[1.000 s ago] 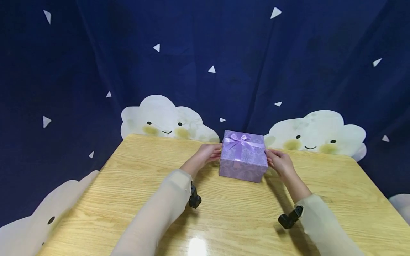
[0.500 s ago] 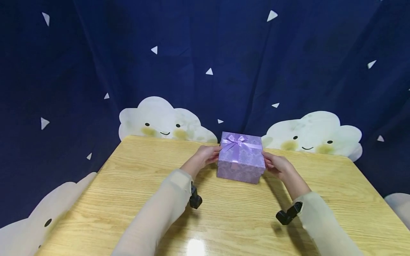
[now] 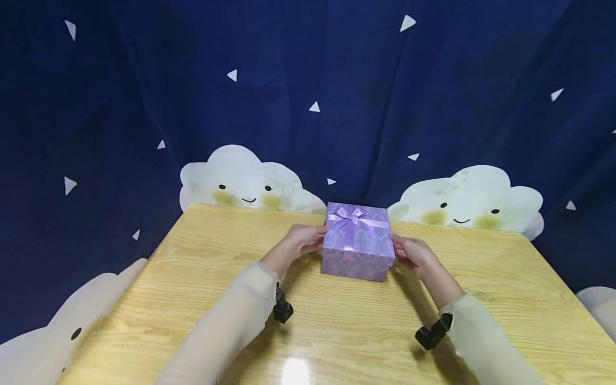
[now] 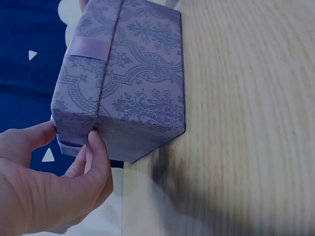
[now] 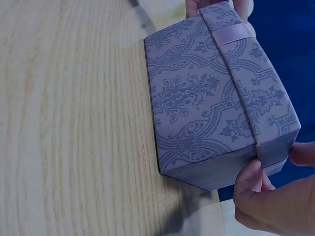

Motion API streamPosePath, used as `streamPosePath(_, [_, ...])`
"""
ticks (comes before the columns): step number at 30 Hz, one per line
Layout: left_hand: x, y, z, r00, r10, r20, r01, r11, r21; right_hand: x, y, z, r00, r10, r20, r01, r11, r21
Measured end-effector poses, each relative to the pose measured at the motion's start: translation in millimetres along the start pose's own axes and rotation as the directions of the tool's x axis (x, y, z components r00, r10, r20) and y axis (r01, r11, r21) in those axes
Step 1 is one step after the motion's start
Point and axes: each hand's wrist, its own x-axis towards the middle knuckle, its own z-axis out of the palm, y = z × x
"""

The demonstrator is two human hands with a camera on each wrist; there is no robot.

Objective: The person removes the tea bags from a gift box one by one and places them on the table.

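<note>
Wood-grain table (image 3: 346,331), purple patterned box (image 3: 363,246) on it, near far edge

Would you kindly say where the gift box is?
In the head view, the gift box is right of centre, between left hand and right hand, near the far edge of the table.

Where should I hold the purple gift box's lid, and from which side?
Probably the lid by its lower rim, at its left and right, with left hand and right hand coming from opposite sides. The rim stands slightly proud of the base, giving a ledge to lift against; the bow looks too flimsy.
</note>
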Motion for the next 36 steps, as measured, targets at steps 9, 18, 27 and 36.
streamPosePath(9, [-8.6, -7.4, -15.8, 0.999, -0.014, 0.042, 0.015, 1.000, -0.018, -8.7, 2, 7, 0.993, 0.065, 0.099, -0.082, 0.981, 0.175])
streamPosePath(18, [-22.1, -20.4, -29.7, 1.000, -0.027, 0.014, 0.026, 0.999, 0.033, -17.4, 12, 18, 0.981, 0.066, 0.183, -0.104, 0.972, 0.210])
streamPosePath(27, [-32.4, -28.8, -42.5, 0.997, -0.048, 0.066, 0.047, 0.999, 0.012, -30.5, 14, 27, 0.981, 0.064, 0.183, -0.099, 0.977, 0.189])
streamPosePath(36, [-45.3, -37.4, -55.7, 0.994, -0.045, 0.094, 0.047, 0.999, -0.013, -38.0, 16, 36, 0.979, 0.061, 0.195, -0.090, 0.985, 0.147])
